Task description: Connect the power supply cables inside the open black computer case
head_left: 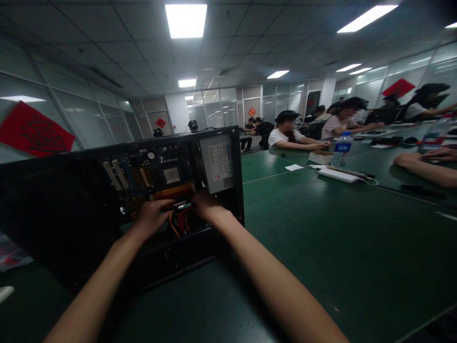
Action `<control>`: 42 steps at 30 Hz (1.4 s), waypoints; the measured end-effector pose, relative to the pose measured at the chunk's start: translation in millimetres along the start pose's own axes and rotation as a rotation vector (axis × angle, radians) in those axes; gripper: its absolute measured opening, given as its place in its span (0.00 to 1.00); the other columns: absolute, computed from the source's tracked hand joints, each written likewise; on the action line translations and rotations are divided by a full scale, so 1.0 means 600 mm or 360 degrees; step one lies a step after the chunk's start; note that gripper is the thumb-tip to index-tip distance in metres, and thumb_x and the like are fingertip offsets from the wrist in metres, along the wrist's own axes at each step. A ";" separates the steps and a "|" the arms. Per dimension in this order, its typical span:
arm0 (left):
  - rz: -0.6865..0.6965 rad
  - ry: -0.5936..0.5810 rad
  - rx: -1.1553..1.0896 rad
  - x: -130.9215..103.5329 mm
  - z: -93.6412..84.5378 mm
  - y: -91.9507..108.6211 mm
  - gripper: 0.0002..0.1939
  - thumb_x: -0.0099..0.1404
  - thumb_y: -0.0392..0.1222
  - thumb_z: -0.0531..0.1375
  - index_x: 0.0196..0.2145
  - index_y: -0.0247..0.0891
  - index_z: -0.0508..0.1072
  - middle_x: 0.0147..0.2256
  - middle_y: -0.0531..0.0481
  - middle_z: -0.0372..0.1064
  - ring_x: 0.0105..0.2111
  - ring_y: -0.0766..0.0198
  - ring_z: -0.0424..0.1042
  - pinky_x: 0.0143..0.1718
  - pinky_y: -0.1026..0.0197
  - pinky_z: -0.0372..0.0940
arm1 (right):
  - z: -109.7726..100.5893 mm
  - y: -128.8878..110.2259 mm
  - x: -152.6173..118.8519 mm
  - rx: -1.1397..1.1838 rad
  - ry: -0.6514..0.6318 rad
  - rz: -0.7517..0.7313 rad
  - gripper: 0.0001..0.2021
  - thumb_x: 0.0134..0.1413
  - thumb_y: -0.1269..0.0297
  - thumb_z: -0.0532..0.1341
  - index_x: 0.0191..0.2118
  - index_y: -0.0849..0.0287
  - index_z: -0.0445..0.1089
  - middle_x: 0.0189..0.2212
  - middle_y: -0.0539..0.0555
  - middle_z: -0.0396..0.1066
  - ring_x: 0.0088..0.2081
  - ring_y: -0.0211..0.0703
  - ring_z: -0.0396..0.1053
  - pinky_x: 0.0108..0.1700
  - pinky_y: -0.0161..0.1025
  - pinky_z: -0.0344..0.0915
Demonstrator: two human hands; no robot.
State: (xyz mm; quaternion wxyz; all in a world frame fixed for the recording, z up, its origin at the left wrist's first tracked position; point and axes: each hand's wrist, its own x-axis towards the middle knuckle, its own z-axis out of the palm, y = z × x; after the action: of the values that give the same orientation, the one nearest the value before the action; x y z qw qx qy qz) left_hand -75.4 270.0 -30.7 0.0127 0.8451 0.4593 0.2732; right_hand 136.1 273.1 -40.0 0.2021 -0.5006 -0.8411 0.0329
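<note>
An open black computer case (185, 252) stands on the green table with its inside facing me. Both of my hands reach into its lower middle, below the motherboard (162, 159). My left hand (152, 219) has its fingers stretched to the right and its thumb apart, close to a small pale strip (181, 205) that is too blurred to name. On the other side of that strip is my right hand (206, 205), its fingers dark and blurred. Red and yellow cables (180, 224) hang just below. At the case's upper right sits the power supply (217, 164), with a label.
On the table's right stand a water bottle (342, 150) and a small open box (320, 157). A white power strip (337, 175) with a cable lies before them. Another person's forearm (428, 169) rests at the right edge. Several people sit farther back. A plastic bag (14, 255) lies left.
</note>
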 end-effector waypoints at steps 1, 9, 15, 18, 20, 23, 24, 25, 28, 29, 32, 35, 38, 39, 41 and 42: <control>-0.0030 0.0024 -0.0007 0.001 0.001 -0.001 0.15 0.59 0.45 0.61 0.43 0.40 0.79 0.40 0.46 0.80 0.42 0.53 0.78 0.45 0.53 0.72 | 0.000 -0.001 0.000 0.0000 -0.0002 0.0039 0.13 0.56 0.75 0.59 0.45 0.65 0.77 0.47 0.65 0.75 0.48 0.51 0.73 0.46 0.39 0.67; -0.0027 0.0092 0.0077 0.008 0.011 0.004 0.11 0.58 0.41 0.61 0.39 0.39 0.77 0.40 0.45 0.80 0.41 0.55 0.78 0.44 0.54 0.72 | -0.009 -0.011 -0.012 0.0002 -0.0008 0.0034 0.13 0.58 0.76 0.58 0.45 0.67 0.77 0.47 0.67 0.74 0.51 0.54 0.72 0.49 0.42 0.67; 0.0075 0.0070 0.0188 0.010 0.014 -0.004 0.07 0.58 0.39 0.60 0.35 0.39 0.77 0.37 0.45 0.79 0.39 0.55 0.78 0.43 0.55 0.71 | -0.012 -0.012 -0.019 -0.0006 -0.0035 -0.0006 0.14 0.58 0.75 0.57 0.46 0.65 0.77 0.48 0.65 0.74 0.50 0.53 0.72 0.48 0.39 0.67; 0.0147 0.0057 0.0244 0.011 0.014 -0.006 0.05 0.57 0.37 0.60 0.31 0.39 0.78 0.36 0.45 0.79 0.37 0.58 0.77 0.41 0.57 0.71 | -0.012 -0.012 -0.019 -0.0020 -0.0046 -0.0018 0.15 0.57 0.76 0.57 0.47 0.65 0.77 0.48 0.65 0.74 0.49 0.53 0.72 0.47 0.40 0.67; 0.0177 0.0044 0.0282 0.011 0.014 -0.008 0.06 0.57 0.36 0.60 0.31 0.38 0.78 0.36 0.44 0.78 0.37 0.58 0.77 0.40 0.58 0.70 | -0.012 -0.012 -0.019 -0.0027 -0.0046 -0.0027 0.15 0.57 0.75 0.57 0.47 0.65 0.76 0.48 0.65 0.74 0.49 0.53 0.72 0.46 0.40 0.67; 0.0157 0.0022 0.0343 0.010 0.015 -0.012 0.08 0.58 0.36 0.59 0.33 0.37 0.79 0.37 0.43 0.78 0.39 0.56 0.77 0.42 0.57 0.70 | -0.010 -0.011 -0.016 -0.0020 -0.0047 -0.0043 0.15 0.58 0.74 0.57 0.48 0.64 0.76 0.48 0.64 0.75 0.48 0.52 0.73 0.46 0.40 0.67; 0.0133 0.0017 0.0361 0.010 0.016 -0.014 0.09 0.58 0.35 0.59 0.34 0.37 0.79 0.37 0.43 0.79 0.39 0.55 0.77 0.42 0.56 0.70 | -0.010 -0.011 -0.015 -0.0017 -0.0049 -0.0046 0.15 0.58 0.74 0.57 0.48 0.64 0.76 0.48 0.64 0.75 0.48 0.52 0.73 0.46 0.40 0.67; 0.0106 0.0013 0.0375 0.009 0.016 -0.015 0.10 0.58 0.35 0.59 0.35 0.37 0.79 0.38 0.43 0.79 0.39 0.55 0.78 0.42 0.56 0.70 | -0.009 -0.011 -0.015 -0.0015 -0.0050 -0.0047 0.15 0.58 0.74 0.57 0.48 0.64 0.76 0.48 0.64 0.75 0.48 0.52 0.73 0.46 0.40 0.67; 0.0060 0.0013 0.0396 0.008 0.016 -0.019 0.11 0.58 0.35 0.58 0.36 0.37 0.80 0.38 0.43 0.79 0.39 0.54 0.78 0.42 0.56 0.70 | -0.011 -0.011 -0.015 -0.0016 -0.0038 -0.0047 0.15 0.58 0.73 0.57 0.48 0.65 0.76 0.49 0.64 0.74 0.49 0.52 0.72 0.48 0.40 0.66; 0.0064 0.0014 0.0398 0.007 0.016 -0.019 0.11 0.58 0.35 0.58 0.36 0.37 0.80 0.39 0.43 0.79 0.40 0.54 0.78 0.43 0.56 0.70 | -0.012 -0.011 -0.015 -0.0018 -0.0034 -0.0045 0.14 0.58 0.73 0.57 0.48 0.65 0.76 0.49 0.64 0.74 0.49 0.52 0.72 0.49 0.40 0.66; 0.0092 0.0004 0.0405 0.007 0.013 -0.020 0.11 0.59 0.36 0.58 0.36 0.35 0.80 0.39 0.42 0.78 0.40 0.53 0.77 0.43 0.55 0.70 | -0.014 -0.013 -0.016 -0.0027 -0.0033 -0.0032 0.14 0.57 0.73 0.58 0.47 0.65 0.76 0.49 0.65 0.74 0.48 0.52 0.72 0.48 0.40 0.66; 0.0103 -0.0017 0.0415 0.007 0.011 -0.020 0.11 0.58 0.35 0.58 0.35 0.35 0.79 0.39 0.41 0.78 0.39 0.53 0.77 0.43 0.55 0.70 | -0.016 -0.014 -0.016 -0.0037 -0.0030 -0.0031 0.14 0.57 0.73 0.58 0.47 0.63 0.76 0.49 0.63 0.74 0.48 0.51 0.72 0.48 0.39 0.66; 0.0074 0.0002 0.0459 0.008 0.009 -0.017 0.11 0.58 0.36 0.58 0.37 0.35 0.79 0.39 0.41 0.78 0.40 0.53 0.77 0.42 0.55 0.70 | -0.018 -0.015 -0.017 -0.0052 -0.0018 -0.0038 0.14 0.57 0.72 0.59 0.47 0.64 0.76 0.49 0.63 0.74 0.49 0.51 0.72 0.48 0.40 0.66; 0.0045 0.0012 0.0494 0.008 0.008 -0.015 0.11 0.59 0.36 0.58 0.38 0.35 0.79 0.40 0.41 0.78 0.40 0.52 0.77 0.43 0.55 0.69 | -0.019 -0.016 -0.017 -0.0057 -0.0014 -0.0040 0.14 0.57 0.73 0.59 0.47 0.64 0.76 0.49 0.64 0.74 0.48 0.52 0.72 0.48 0.40 0.66; -0.0028 0.0020 0.0579 0.008 0.008 -0.011 0.12 0.59 0.37 0.59 0.39 0.34 0.79 0.40 0.40 0.78 0.40 0.51 0.77 0.43 0.55 0.69 | -0.021 -0.017 -0.019 -0.0067 -0.0003 -0.0051 0.13 0.57 0.73 0.59 0.46 0.64 0.76 0.49 0.64 0.74 0.48 0.52 0.71 0.48 0.40 0.65; -0.0057 0.0010 0.0616 0.009 0.007 -0.009 0.12 0.59 0.37 0.59 0.39 0.34 0.79 0.40 0.40 0.78 0.41 0.51 0.77 0.43 0.55 0.69 | -0.021 -0.017 -0.019 -0.0073 0.0002 -0.0062 0.13 0.58 0.73 0.59 0.46 0.64 0.76 0.49 0.64 0.74 0.48 0.52 0.71 0.48 0.41 0.65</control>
State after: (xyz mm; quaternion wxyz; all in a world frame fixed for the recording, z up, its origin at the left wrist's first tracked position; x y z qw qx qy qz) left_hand -75.2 278.1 -33.5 -0.1466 0.8227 0.5182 0.1822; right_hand 137.1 256.1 -29.3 0.1918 -0.4888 -0.8510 0.0094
